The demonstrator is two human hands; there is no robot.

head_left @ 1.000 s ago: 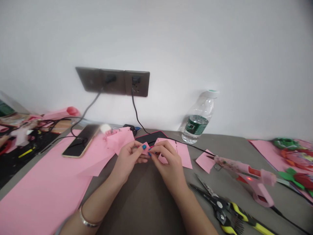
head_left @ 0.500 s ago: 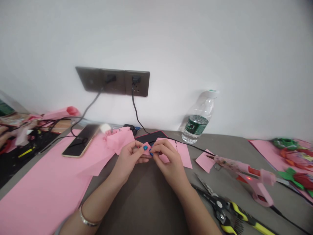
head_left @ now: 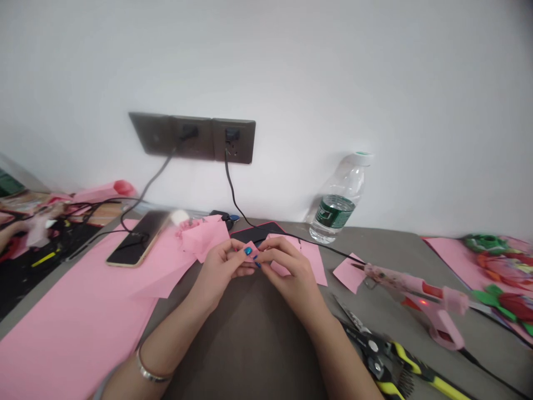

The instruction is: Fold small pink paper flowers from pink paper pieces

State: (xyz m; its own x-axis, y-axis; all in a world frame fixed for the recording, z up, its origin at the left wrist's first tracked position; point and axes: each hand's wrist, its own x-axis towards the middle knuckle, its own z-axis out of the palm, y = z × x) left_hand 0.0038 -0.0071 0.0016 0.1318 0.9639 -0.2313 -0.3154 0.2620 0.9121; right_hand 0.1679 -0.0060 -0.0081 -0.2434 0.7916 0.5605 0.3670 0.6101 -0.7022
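Between my two hands is a small piece of pink paper [head_left: 251,248], pinched over the middle of the table. My left hand [head_left: 222,269] is closed on its left side, with the thumb lying on top. The fingertips of my right hand [head_left: 287,266] grip its right edge. Just beyond them lies a larger pink sheet [head_left: 315,261], partly behind my right hand. A crumpled pink paper piece [head_left: 205,238] rests to the left of my left hand. Farther right, a pink glue gun [head_left: 433,305] with a red light lies with its tip over a small pink square [head_left: 348,273].
Yellow-and-black pliers [head_left: 375,350] lie beside my right forearm. A phone [head_left: 137,239] sits on large pink sheets [head_left: 83,328] at left. A water bottle [head_left: 337,205] leans against the wall. Cables run from the sockets [head_left: 200,139]. Another person's hand [head_left: 10,233] is at far left.
My right hand's fingers have shifted slightly on the small pink paper, and the right forearm has moved a little to the right. The paper stays held in both hands.
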